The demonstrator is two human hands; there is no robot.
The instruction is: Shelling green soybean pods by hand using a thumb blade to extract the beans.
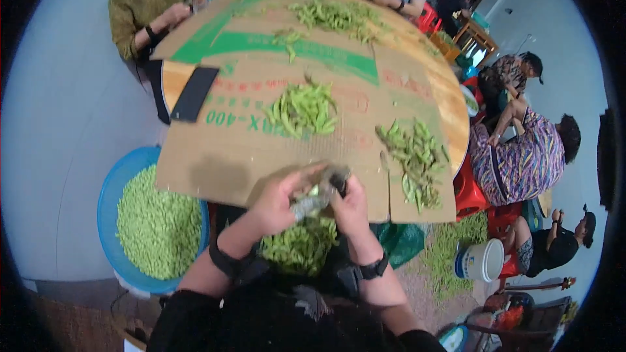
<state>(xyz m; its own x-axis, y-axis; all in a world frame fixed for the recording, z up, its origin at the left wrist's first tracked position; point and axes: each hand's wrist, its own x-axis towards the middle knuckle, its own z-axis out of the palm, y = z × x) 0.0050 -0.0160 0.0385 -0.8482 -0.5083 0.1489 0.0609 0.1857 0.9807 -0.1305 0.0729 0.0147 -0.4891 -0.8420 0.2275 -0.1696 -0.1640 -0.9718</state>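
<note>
My left hand (277, 201) and my right hand (351, 203) meet above my lap, just off the near edge of the cardboard. Fingers of both are closed around a pale green bean pod (314, 191), partly covered and blurred. Greyish, see-through wrapping shows on some fingers, and something dark sits at my right fingertips. Below them, a heap of green pods (300, 248) fills my lap. On the cardboard (215, 150) ahead lies one pile of pods (303, 109), and a second pod pile (414, 160) is at its right edge.
A blue basin (107, 234) of shelled green beans (160, 225) stands on my left. A black flat object (195, 94) lies on the table's left. More pods (336, 14) are spread at the far side. Several people sit around. A white bucket (479, 261) stands among floor pods at right.
</note>
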